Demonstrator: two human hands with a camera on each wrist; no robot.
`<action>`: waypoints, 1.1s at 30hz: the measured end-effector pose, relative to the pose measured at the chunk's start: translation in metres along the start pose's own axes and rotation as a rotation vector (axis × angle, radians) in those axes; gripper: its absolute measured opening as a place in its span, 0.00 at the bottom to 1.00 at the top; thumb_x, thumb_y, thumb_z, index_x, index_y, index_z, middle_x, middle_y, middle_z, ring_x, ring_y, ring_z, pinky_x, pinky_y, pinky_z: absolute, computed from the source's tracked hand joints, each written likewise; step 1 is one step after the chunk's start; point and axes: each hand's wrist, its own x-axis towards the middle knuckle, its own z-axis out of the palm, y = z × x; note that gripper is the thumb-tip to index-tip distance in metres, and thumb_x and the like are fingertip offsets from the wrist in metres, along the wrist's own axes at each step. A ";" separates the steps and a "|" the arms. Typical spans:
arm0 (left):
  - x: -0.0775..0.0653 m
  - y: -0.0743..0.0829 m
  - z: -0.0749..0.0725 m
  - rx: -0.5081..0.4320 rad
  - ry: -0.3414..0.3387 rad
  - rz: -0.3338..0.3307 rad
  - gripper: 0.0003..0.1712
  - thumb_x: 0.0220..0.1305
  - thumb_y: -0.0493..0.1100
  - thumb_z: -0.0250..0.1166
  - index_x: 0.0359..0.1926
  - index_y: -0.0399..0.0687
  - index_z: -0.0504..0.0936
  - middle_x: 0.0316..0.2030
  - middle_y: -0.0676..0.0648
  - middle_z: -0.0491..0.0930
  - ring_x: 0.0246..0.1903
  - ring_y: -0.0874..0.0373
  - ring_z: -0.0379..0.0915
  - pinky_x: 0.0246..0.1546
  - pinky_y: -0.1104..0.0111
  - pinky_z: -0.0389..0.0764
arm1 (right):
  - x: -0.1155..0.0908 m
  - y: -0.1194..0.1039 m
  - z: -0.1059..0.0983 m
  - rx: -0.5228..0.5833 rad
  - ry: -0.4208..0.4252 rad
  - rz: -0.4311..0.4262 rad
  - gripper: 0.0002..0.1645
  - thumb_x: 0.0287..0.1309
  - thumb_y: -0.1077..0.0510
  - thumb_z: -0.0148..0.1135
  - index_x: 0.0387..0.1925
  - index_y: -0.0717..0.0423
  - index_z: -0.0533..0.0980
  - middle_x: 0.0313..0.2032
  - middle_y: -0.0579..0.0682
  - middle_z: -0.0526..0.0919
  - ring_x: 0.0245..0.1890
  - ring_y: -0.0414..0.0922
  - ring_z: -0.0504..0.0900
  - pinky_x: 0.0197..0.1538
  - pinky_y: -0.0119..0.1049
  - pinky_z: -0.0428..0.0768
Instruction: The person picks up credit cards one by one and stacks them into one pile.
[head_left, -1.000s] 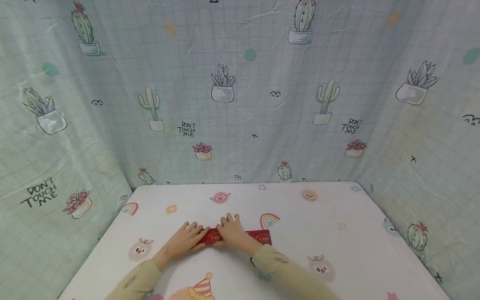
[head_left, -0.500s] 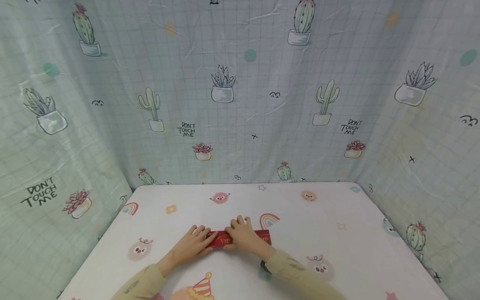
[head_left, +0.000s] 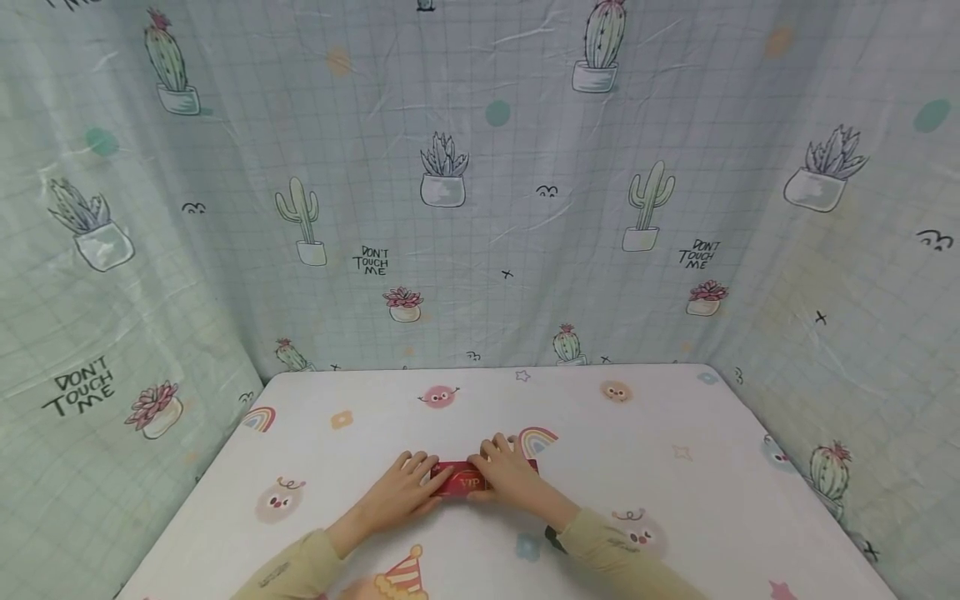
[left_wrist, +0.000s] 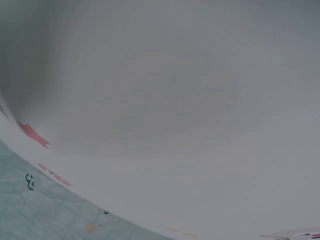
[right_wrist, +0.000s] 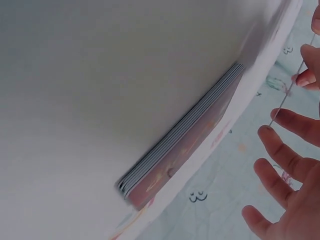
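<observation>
A red card lettered VIP [head_left: 463, 482] is held between both hands above the white table. My left hand [head_left: 403, 493] pinches its left end. My right hand [head_left: 517, 482] pinches the opposite end. Edge-on in the right wrist view, the card is a thin line [right_wrist: 288, 92] between the fingertips of both hands. A stack of red cards [right_wrist: 185, 142] lies on the table near the right hand. In the head view only a corner of that stack [head_left: 533, 465] shows behind the right hand. Neither hand shows in the left wrist view.
The white table [head_left: 660, 450] has printed cartoon faces, rainbows and stars. Pale green cactus-print curtains [head_left: 480, 233] hang behind it and at both sides. A dark object [head_left: 553, 537] sits at the right wrist by the sleeve.
Both hands have moved right together with the card, away from the left. The right hand now covers most of the card stack, which stays in place.
</observation>
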 end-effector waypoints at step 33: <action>0.049 0.024 0.020 0.011 0.031 0.060 0.29 0.58 0.62 0.53 0.57 0.57 0.70 0.43 0.51 0.73 0.44 0.56 0.66 0.46 0.62 0.69 | -0.037 0.058 0.002 0.049 0.099 -0.062 0.32 0.44 0.36 0.61 0.48 0.50 0.74 0.41 0.48 0.70 0.51 0.50 0.64 0.52 0.52 0.64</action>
